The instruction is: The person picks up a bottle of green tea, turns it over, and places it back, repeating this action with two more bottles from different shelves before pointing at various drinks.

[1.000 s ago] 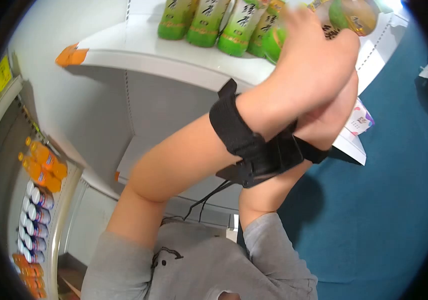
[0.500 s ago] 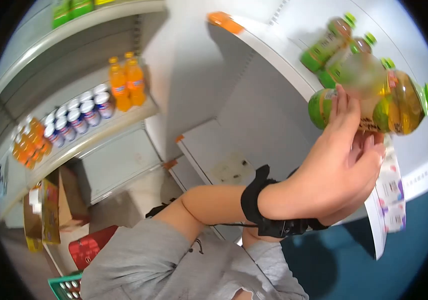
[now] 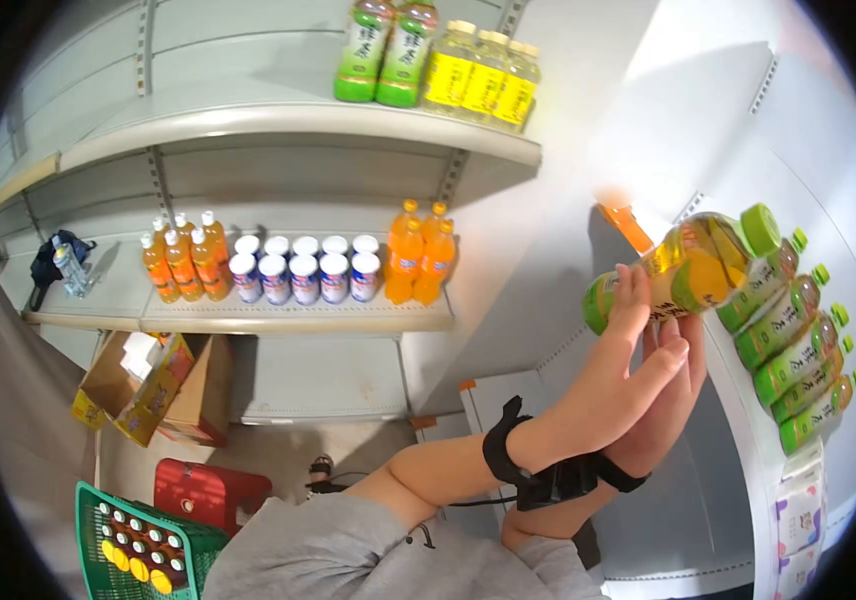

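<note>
A large bottle of yellowish drink (image 3: pixel 708 265) with a green cap and a green-based label lies tilted across my hands, cap toward the upper right. My left hand (image 3: pixel 603 375) has its fingertips against the near side of the bottle, close to its base. My right hand (image 3: pixel 673 410) is partly hidden behind the left and supports the bottle from below. Just beyond, several green-capped bottles (image 3: pixel 798 370) line the curved shelf (image 3: pixel 738 400) on the right. Black straps with a dark box sit at my wrists.
Shelves ahead hold orange soda bottles (image 3: pixel 420 255), white-lidded cans (image 3: pixel 305 275), small orange bottles (image 3: pixel 183 262) and yellow-labelled bottles (image 3: pixel 483 80). Below are opened cardboard boxes (image 3: pixel 203 395), a red box (image 3: pixel 210 490) and a green basket (image 3: pixel 88 530) of bottles. Tissue packs (image 3: pixel 798 520) hang on the right.
My view has swung left, bringing the facing shelves and the green basket further in. Both hands still hold the bottle, which now appears apart from the shelved row.
</note>
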Demonstrator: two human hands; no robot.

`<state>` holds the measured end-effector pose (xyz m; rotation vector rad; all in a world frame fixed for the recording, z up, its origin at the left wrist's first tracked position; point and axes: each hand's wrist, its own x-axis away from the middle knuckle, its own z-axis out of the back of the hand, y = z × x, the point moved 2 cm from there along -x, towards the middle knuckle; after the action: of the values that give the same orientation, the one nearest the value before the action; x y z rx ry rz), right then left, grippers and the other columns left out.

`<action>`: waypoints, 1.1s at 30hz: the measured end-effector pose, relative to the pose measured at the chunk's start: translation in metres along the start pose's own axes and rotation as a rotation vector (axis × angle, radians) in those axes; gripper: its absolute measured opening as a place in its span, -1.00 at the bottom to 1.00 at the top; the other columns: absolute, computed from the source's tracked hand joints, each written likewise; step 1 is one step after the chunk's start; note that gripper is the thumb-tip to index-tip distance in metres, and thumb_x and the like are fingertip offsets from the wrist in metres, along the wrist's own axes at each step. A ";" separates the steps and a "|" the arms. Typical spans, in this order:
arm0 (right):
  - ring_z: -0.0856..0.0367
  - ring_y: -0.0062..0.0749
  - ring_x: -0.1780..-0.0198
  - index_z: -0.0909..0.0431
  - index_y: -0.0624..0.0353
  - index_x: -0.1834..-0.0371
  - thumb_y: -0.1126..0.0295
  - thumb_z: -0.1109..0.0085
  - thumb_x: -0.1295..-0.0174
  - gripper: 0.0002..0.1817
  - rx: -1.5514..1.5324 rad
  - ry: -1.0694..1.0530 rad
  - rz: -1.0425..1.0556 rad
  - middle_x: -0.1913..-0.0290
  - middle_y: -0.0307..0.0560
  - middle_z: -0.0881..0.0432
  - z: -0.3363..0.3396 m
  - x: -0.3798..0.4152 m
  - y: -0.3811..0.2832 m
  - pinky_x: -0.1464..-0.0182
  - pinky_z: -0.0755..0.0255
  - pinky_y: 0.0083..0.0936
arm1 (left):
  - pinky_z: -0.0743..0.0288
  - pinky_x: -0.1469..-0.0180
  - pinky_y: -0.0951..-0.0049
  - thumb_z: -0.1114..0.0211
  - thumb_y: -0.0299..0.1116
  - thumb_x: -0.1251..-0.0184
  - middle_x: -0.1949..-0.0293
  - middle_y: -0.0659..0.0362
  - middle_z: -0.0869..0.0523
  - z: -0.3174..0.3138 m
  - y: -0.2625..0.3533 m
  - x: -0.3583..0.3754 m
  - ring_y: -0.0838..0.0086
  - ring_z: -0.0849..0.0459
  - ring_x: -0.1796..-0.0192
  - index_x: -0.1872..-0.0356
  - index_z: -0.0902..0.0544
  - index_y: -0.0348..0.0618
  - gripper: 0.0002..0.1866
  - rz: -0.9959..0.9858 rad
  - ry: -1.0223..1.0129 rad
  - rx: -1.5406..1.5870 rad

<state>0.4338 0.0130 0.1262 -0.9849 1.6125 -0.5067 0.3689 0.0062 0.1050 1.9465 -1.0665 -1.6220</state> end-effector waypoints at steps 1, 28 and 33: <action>-0.35 -0.44 -0.02 -0.20 0.40 -0.12 0.55 0.23 -0.19 -0.60 -0.016 -0.043 -0.011 0.00 -0.03 -0.39 -0.008 -0.004 0.010 -0.05 -0.19 -0.58 | 0.37 -0.32 0.36 0.04 -0.20 -0.25 -0.29 -0.24 0.23 0.013 0.002 -0.002 0.17 0.37 -0.36 -0.22 0.21 -0.53 -0.25 -0.006 0.001 -0.023; -0.35 -0.62 0.14 -0.24 0.30 -0.07 0.55 0.14 -0.13 -0.62 -0.510 -0.629 -0.026 0.13 -0.16 -0.45 -0.363 -0.094 0.134 0.09 -0.23 -0.67 | 0.00 -0.17 0.50 0.02 -0.28 -0.22 0.03 0.20 -0.39 0.335 0.145 -0.080 0.54 -0.25 -0.08 -0.04 -0.31 -0.18 -0.62 -0.185 0.388 -0.199; -0.38 -0.58 0.18 -0.30 0.29 0.02 0.53 0.14 -0.12 -0.69 -0.475 -0.590 -0.089 0.19 -0.16 -0.47 -0.377 -0.123 0.143 0.13 -0.26 -0.65 | -0.12 -0.04 0.51 0.01 -0.26 -0.20 0.14 0.22 -0.41 0.350 0.143 -0.107 0.56 -0.30 0.05 0.13 -0.38 -0.17 -0.73 -0.139 0.412 -0.185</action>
<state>0.0340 0.1270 0.1966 -1.4053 1.1677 0.1267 -0.0123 0.0559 0.1878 2.1375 -0.6118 -1.2505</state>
